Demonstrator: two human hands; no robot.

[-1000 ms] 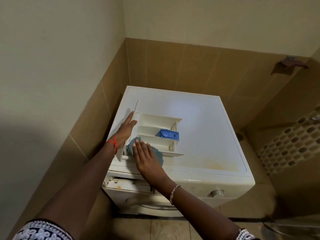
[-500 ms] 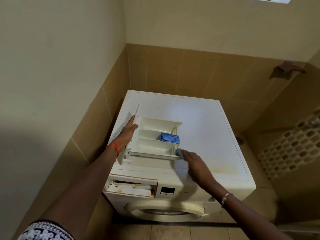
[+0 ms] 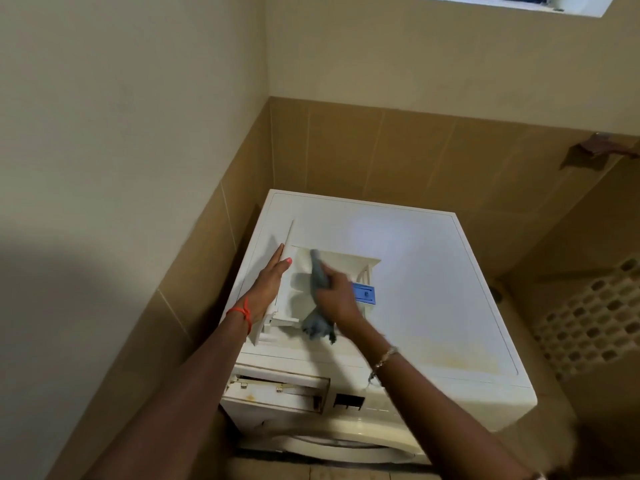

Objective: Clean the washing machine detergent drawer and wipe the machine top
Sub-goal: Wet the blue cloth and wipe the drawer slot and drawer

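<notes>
detergent drawer (image 3: 349, 264): unmoved on the machine top (image 3: 436, 271), left side.
left hand (image 3: 268, 285): stays flat, fingers straight, against the drawer's left panel.
right hand (image 3: 337, 296): clutches the cloth (image 3: 317, 277), now inside the drawer, moved from its near right corner.

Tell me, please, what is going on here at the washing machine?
A person is cleaning the detergent drawer, which lies pulled out on the washing machine top. The left hand rests with straight fingers against the drawer's front panel, steadying it, while the right hand grips a blue-grey cloth and wipes inside the drawer's compartments. The drawer slot in the machine's front stands empty, and a yellowish stain shows on the top near the front right.
</notes>
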